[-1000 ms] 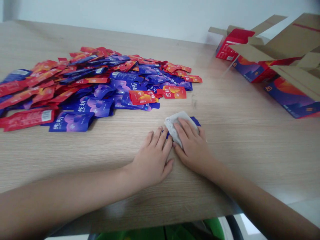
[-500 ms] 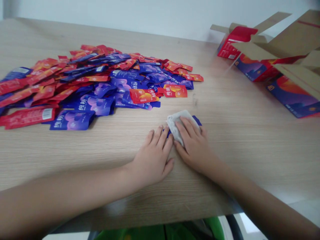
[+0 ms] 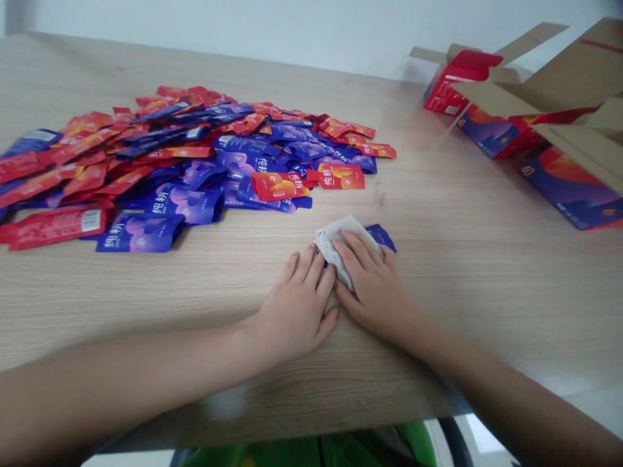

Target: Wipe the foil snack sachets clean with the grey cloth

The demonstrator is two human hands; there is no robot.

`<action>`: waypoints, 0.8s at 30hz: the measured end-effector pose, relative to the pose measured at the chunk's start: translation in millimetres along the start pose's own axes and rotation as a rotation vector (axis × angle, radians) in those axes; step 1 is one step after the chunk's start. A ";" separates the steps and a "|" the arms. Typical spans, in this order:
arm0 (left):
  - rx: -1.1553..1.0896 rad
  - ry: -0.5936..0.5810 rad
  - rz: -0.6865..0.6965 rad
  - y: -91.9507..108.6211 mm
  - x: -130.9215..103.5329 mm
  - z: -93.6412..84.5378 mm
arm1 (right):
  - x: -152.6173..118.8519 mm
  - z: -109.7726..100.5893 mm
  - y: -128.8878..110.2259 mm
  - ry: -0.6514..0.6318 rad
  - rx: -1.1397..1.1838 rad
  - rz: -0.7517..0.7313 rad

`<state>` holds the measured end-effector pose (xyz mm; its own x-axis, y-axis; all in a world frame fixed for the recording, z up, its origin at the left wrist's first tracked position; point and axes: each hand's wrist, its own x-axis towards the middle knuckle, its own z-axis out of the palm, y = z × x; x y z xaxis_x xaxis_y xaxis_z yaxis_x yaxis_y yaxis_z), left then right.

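Note:
A folded white cloth [image 3: 343, 228] lies over a blue packet [image 3: 382, 237] on the wooden table, with the packet's right end sticking out and a sliver showing at its left. My right hand [image 3: 372, 282] presses on the cloth, its fingers wrapped over it. My left hand [image 3: 299, 311] rests palm down beside it, fingers stretched out, the fingertips on the packet's left end. To the left and farther back spreads a large pile of red packets [image 3: 58, 228] and blue packets [image 3: 141, 233].
Open cardboard boxes stand at the right: a small red box [image 3: 445, 87] at the back, then two blue and red boxes, the nearest one [image 3: 567, 185] with raised flaps. A pale wall [image 3: 292, 32] runs behind the table [image 3: 219, 279].
My right hand and the white cloth have slid slightly left along the blue packet, so more of its right end shows. My left hand has barely moved.

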<state>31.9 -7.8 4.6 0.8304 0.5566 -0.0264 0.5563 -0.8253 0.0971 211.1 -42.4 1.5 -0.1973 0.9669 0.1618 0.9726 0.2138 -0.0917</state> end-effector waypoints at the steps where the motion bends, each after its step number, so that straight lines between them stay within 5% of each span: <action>1: -0.002 -0.001 -0.001 0.0 0.2 0.2 | 0.7 -0.4 4.2 0.004 0.000 0.024; 7: -0.002 -0.011 -0.006 0.4 0.5 1.3 | 3.5 2.9 33.9 0.082 -0.050 0.322; 14: -0.005 0.002 -0.007 0.5 -0.2 1.1 | 0.7 -0.5 5.6 0.000 -0.004 -0.003; 20: -0.004 -0.007 -0.006 0.0 0.2 0.6 | 4.9 1.1 29.5 0.069 -0.046 0.281; 24: -0.006 -0.004 -0.004 -0.5 1.0 0.9 | 2.9 2.4 10.6 0.041 -0.050 0.142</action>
<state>32.5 -6.9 3.7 0.8283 0.5594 -0.0309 0.5594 -0.8225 0.1026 220.5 -37.0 -1.3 -0.0526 0.9802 0.1910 0.9955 0.0665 -0.0674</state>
